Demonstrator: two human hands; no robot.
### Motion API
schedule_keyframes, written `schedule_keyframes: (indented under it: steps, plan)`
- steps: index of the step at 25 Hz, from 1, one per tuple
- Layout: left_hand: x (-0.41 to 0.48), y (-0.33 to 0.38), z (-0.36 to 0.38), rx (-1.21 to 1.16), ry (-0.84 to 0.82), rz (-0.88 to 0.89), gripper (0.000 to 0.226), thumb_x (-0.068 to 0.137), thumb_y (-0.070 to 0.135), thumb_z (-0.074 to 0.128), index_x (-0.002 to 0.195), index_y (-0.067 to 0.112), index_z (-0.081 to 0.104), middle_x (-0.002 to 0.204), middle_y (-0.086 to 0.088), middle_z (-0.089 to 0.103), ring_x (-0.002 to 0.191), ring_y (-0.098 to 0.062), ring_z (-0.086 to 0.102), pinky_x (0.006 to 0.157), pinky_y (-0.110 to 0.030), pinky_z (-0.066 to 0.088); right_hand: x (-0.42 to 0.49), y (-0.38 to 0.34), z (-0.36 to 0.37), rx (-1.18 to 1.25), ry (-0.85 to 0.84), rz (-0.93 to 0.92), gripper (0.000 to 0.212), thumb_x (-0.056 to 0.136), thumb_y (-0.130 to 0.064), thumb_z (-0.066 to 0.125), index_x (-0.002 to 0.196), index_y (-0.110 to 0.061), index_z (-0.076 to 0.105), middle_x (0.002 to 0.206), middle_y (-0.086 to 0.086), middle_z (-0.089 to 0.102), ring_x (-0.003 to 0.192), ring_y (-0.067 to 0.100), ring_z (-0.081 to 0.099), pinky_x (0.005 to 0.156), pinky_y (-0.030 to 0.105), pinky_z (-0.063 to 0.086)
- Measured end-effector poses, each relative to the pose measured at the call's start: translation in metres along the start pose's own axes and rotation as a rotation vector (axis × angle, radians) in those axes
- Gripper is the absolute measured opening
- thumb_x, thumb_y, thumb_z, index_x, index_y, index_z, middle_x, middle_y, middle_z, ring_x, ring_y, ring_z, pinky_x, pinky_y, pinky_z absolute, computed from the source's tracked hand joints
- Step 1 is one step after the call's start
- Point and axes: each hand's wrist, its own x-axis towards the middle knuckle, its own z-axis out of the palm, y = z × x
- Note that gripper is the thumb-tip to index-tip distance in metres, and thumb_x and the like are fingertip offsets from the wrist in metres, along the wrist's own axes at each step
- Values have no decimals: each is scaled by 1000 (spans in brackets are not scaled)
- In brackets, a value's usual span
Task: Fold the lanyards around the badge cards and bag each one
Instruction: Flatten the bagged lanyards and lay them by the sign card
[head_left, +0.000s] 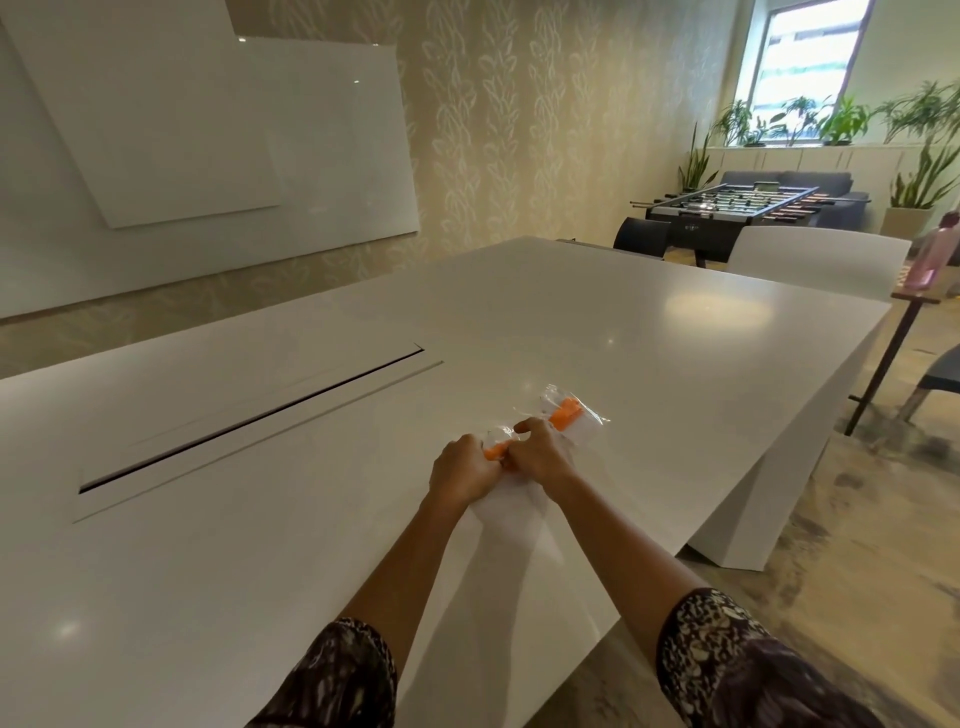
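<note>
Both our hands, left hand (464, 470) and right hand (537, 453), are closed together on an orange lanyard (494, 451) over the white counter (311, 519). A finished bagged badge (566, 413) lies just beyond, nearer our right hand.

Both forearms extended forward, bare below patterned sleeves (727, 660). Left hand (462, 475) and right hand (537, 454) side by side, knuckles up, nearly touching, fingers curled closed. Right index finger (524, 426) crooked, raised slightly.
</note>
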Motion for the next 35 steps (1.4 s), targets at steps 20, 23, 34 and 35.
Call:
schedule_keyframes:
  steps: [20,23,34,35]
  plan:
    - [-70,-142,-131,-128,289,-344,24,94,13,42,87,4,62,100,-20,66,88,-29,58,73,-34,42,-45,-116,152,111,-510,-218,42,77,-1,45,110,-19,65,110,10,62,79,19,60,52,27,50]
    - [-92,-180,-159,-169,323,-414,26,94,15,45,101,1,66,103,-18,67,95,-31,62,80,-38,49,-72,-138,191,134,-584,-231,40,78,-2,47,108,-20,65,111,9,62,90,22,62,55,28,51]
    - [-165,-330,-274,-357,383,-576,27,89,5,43,103,-2,65,92,-13,60,88,-26,57,74,-35,51,-175,-225,353,80,-708,-339,39,78,-7,52,114,-17,63,116,9,61,96,22,61,66,31,54]
    - [-168,-340,-283,-374,380,-587,25,89,5,44,102,-1,64,94,-13,60,91,-26,59,72,-33,51,-181,-232,366,40,-709,-374,40,78,-9,54,117,-17,62,115,8,61,94,23,61,68,31,54]
